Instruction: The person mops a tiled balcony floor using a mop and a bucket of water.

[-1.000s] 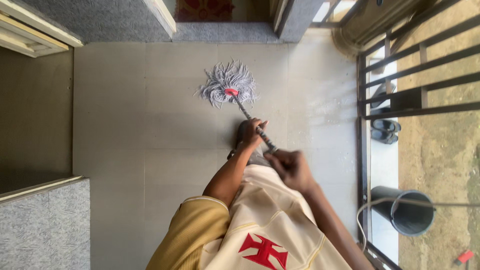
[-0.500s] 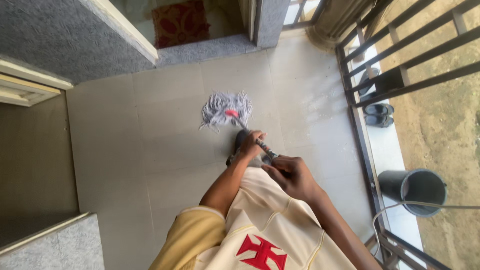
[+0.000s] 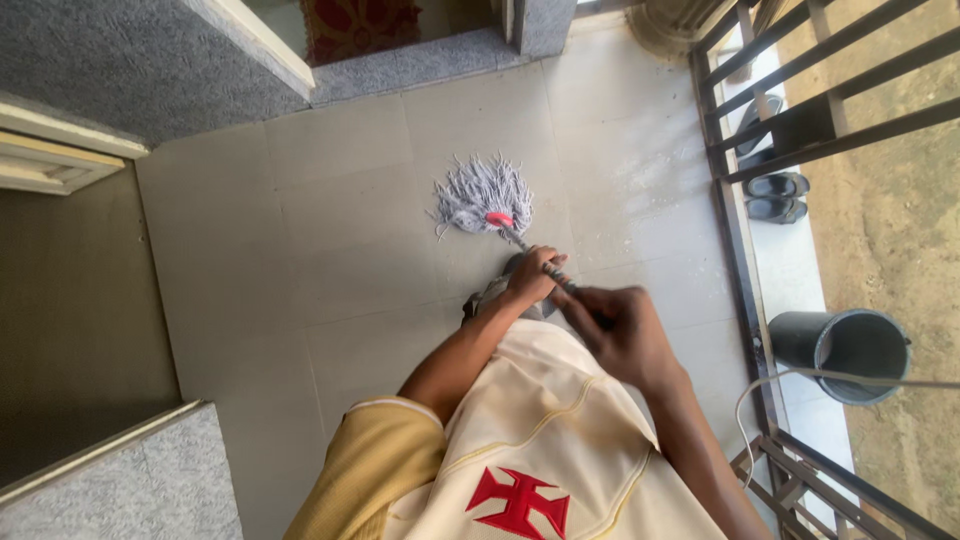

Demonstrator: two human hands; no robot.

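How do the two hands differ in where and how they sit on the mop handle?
The left hand grips the mop handle low, near the grey string mop head; the right hand sits higher, nearer the body. The left arm is bent at the elbow; the right looks straighter. Both are closed round the handle.

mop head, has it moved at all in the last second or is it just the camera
The mop head has come closer to the person's feet, drawn back across the tiled floor. Left hand and right hand keep their grip on the mop handle. The black bucket stays outside the railing.
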